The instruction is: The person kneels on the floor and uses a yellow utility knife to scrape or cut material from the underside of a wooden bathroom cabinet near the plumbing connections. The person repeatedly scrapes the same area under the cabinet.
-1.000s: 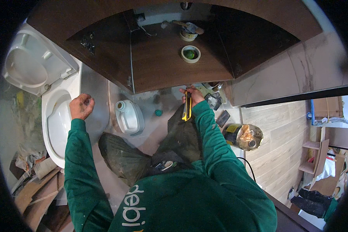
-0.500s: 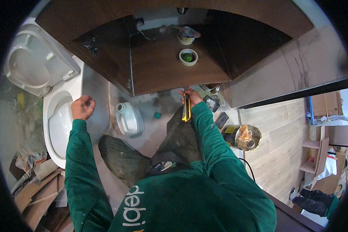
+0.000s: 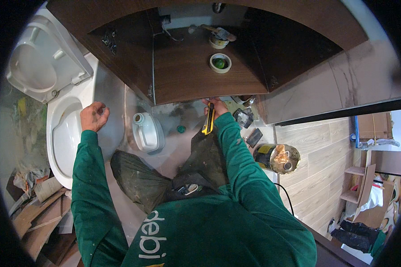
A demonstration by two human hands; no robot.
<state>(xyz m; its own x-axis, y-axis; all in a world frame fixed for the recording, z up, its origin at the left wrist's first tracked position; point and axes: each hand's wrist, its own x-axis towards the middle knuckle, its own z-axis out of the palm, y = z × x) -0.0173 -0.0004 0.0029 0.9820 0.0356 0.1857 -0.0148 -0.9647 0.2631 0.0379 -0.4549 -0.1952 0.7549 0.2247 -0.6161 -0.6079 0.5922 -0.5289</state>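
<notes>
In my right hand point(image 3: 219, 109) is a yellow and black utility knife point(image 3: 209, 119), gripped just below the front edge of the dark brown cabinet point(image 3: 196, 89). Its handle points back toward my knee; the fingertips and the blade end are partly hidden under that edge. My left hand point(image 3: 95, 116) hovers by the white toilet bowl point(image 3: 52, 133), its fingers curled in with no object visible in them. Between my arms, a white plastic jug point(image 3: 148, 135) stands uncapped on the floor, and a green cap point(image 3: 181, 129) lies beside it.
Inside the cabinet sit a white ring point(image 3: 212, 63) with something green in it and a small tub point(image 3: 217, 43) with a tool across it. A stained can point(image 3: 276, 159) stands right. Wood scraps point(image 3: 40, 213) lie lower left. Another person's dark-trousered legs point(image 3: 352, 236) show lower right.
My right hand and the knife have shifted slightly left and up toward the cabinet edge, the knife tilting a little. My left hand has risen slightly. The whole view has shifted a bit.
</notes>
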